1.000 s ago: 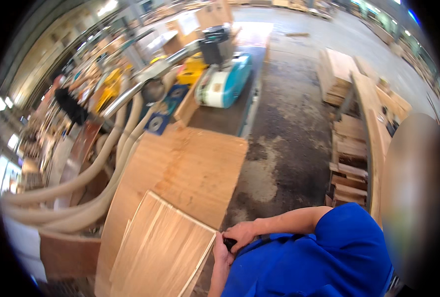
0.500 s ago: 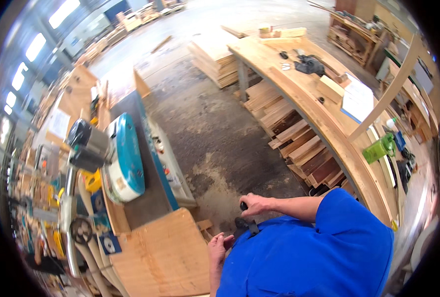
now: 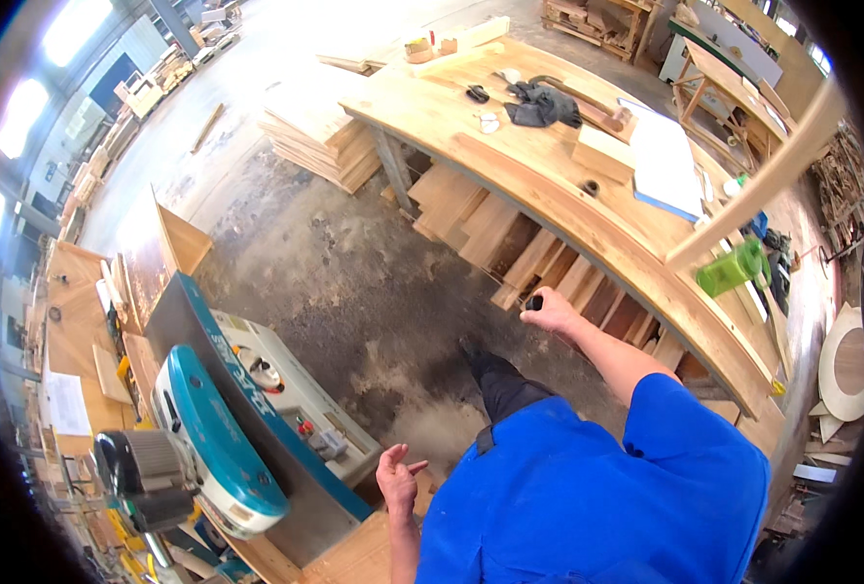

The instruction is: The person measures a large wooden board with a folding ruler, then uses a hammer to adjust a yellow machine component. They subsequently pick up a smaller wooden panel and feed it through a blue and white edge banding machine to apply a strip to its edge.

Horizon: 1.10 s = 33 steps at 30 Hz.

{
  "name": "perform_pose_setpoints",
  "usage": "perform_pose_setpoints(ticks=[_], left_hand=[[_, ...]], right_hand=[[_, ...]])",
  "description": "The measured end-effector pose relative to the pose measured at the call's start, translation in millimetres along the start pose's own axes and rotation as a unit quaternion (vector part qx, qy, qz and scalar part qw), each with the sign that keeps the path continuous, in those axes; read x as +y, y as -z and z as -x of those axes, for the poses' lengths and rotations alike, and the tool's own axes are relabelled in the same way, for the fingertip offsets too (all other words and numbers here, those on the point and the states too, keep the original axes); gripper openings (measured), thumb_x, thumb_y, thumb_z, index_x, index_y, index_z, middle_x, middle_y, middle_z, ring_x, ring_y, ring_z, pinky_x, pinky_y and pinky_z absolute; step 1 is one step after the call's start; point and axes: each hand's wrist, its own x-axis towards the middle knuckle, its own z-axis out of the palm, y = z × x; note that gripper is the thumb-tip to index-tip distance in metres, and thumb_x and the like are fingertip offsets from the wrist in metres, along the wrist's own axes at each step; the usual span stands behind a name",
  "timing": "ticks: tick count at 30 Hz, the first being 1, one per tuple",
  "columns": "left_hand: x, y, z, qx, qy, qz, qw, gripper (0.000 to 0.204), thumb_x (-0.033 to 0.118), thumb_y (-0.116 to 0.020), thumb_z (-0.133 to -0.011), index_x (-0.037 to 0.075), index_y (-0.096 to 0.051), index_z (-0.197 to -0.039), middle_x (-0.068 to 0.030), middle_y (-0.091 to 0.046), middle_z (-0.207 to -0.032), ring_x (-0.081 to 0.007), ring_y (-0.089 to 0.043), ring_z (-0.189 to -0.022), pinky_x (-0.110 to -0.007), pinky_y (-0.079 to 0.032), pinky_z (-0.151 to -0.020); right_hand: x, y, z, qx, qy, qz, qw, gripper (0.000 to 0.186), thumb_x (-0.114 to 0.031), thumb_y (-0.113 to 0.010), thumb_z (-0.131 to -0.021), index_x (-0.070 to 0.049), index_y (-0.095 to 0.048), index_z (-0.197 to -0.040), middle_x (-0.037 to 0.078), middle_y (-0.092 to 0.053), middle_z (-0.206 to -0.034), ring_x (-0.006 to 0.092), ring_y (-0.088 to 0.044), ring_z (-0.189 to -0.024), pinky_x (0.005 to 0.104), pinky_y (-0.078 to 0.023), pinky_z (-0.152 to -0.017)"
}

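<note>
My right hand (image 3: 555, 311) is closed around a small black object with a rounded end (image 3: 534, 303). The rest of that object is hidden in my fist, and its kind cannot be made out. This hand is held out above the floor, close to the long wooden workbench (image 3: 588, 224) and the boards (image 3: 539, 263) stacked under it. Low in the view, my left hand (image 3: 399, 477) is bare with its fingers apart and bent. It hovers beside the teal and white woodworking machine (image 3: 220, 438), touching nothing that I can see.
On the bench lie dark gloves (image 3: 544, 104), a wood block (image 3: 603, 154), papers (image 3: 667, 161) and a green jug (image 3: 732, 269). A wooden bar (image 3: 763, 180) slants over its right side. Stacked panels (image 3: 320, 146) stand on the floor beyond the machine.
My view has turned rightward, bringing the bench closer to the middle. My right hand has moved outward from my waist with the black object. The left hand's fingers have spread more.
</note>
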Motion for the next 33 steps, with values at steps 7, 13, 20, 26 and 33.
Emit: perform_pose_setpoints(ticks=[7,13,20,26,33], left_hand=[[50.2,-55.5,-93.2,0.051,0.02,-0.103,0.993,0.051,-0.011,-0.029,-0.076,-0.004,-0.057,-0.118,-0.0186,-0.059,-0.121,-0.0288,-0.068,-0.099,-0.033,-0.056,-0.083],[129.8,-62.2,-136.7,0.119,-0.028,-0.209,0.97,0.049,-0.009,-0.037,-0.077,-0.001,-0.058,-0.121,-0.0198,-0.062,-0.121,-0.0273,-0.065,-0.109,-0.034,-0.049,-0.094],[155.4,-28.7,-198.2,0.211,0.022,-0.234,0.949,0.035,0.012,-0.052,-0.087,0.003,-0.06,-0.12,-0.0184,-0.064,-0.116,-0.0311,-0.062,-0.11,-0.038,-0.048,-0.096],[180.1,23.4,-291.1,0.238,-0.005,-0.17,0.956,0.036,0.015,-0.055,-0.086,0.001,-0.06,-0.119,-0.0198,-0.065,-0.113,-0.0314,-0.062,-0.109,-0.039,-0.048,-0.095],[297.1,154.9,-399.5,0.405,-0.188,-0.267,0.854,0.035,0.012,-0.06,-0.083,0.0,-0.058,-0.116,-0.0207,-0.062,-0.114,-0.0362,-0.059,-0.108,-0.044,-0.047,-0.095]], right_hand=[[1.9,69.0,-215.8,0.182,-0.001,0.033,0.983,0.057,-0.036,-0.077,-0.068,-0.004,-0.062,-0.113,0.02,-0.067,-0.103,0.0307,-0.065,-0.097,0.0395,-0.051,-0.088],[-17.2,126.2,-342.8,0.161,0.011,0.038,0.986,0.049,-0.034,-0.077,-0.075,-0.001,-0.065,-0.109,0.016,-0.069,-0.097,0.0273,-0.066,-0.089,0.04,-0.052,-0.08],[57.5,121.7,-410.2,0.078,0.037,0.217,0.972,0.047,-0.034,-0.056,-0.084,0.003,-0.066,-0.111,0.028,-0.065,-0.111,0.0423,-0.06,-0.11,0.0469,-0.046,-0.095],[20.3,130.6,-434.3,0.18,-0.069,0.276,0.941,0.042,-0.03,-0.048,-0.086,0.003,-0.068,-0.102,0.026,-0.066,-0.105,0.0428,-0.063,-0.099,0.0486,-0.048,-0.088],[-131.6,53.7,-483.4,0.199,0.057,0.086,0.975,0.029,-0.024,-0.051,-0.093,0.002,-0.064,-0.096,0.016,-0.068,-0.086,0.027,-0.063,-0.076,0.0402,-0.049,-0.067]])
